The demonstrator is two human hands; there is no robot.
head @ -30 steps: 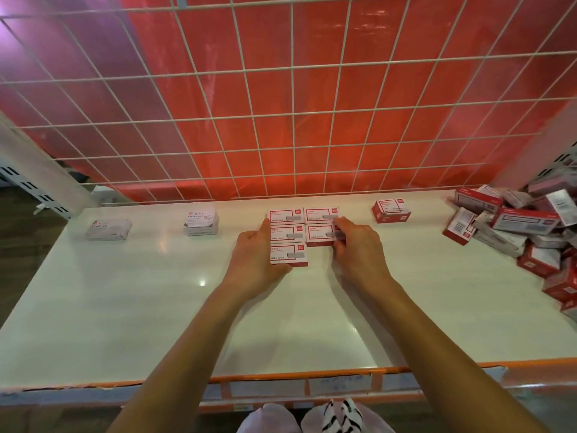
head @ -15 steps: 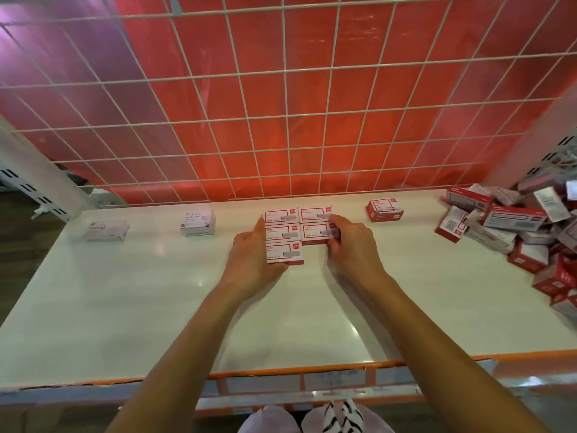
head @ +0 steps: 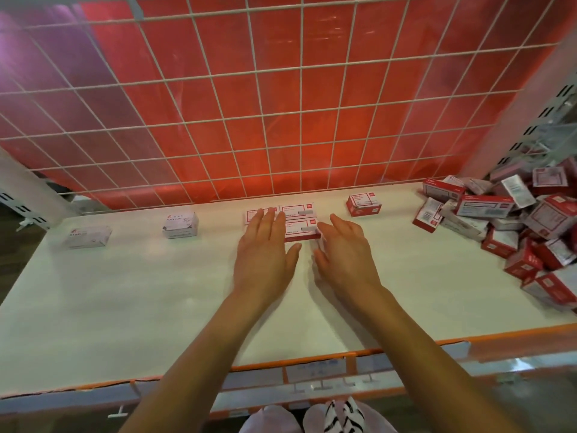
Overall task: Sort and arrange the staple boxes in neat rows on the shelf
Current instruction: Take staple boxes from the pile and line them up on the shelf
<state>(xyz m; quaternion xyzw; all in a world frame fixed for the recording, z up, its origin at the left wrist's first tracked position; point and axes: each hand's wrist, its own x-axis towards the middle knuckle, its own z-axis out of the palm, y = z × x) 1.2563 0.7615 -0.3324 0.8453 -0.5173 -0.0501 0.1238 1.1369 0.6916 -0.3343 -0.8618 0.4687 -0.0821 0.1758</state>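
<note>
A person's left hand [head: 265, 254], fingers straight, lies over a block of red-and-white cardboard staple boxes [head: 300, 228] on the glossy white shelf [head: 125, 292]. The right hand [head: 345, 254], relaxed and empty, flanks it. Squaring seems done; next, a reach right to the jumbled heap of boxes [head: 499, 220].

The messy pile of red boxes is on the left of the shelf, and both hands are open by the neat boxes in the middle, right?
No. The head view shows the messy pile on the right of the shelf, not the left. The left hand and right hand are open by the neat boxes.
</note>
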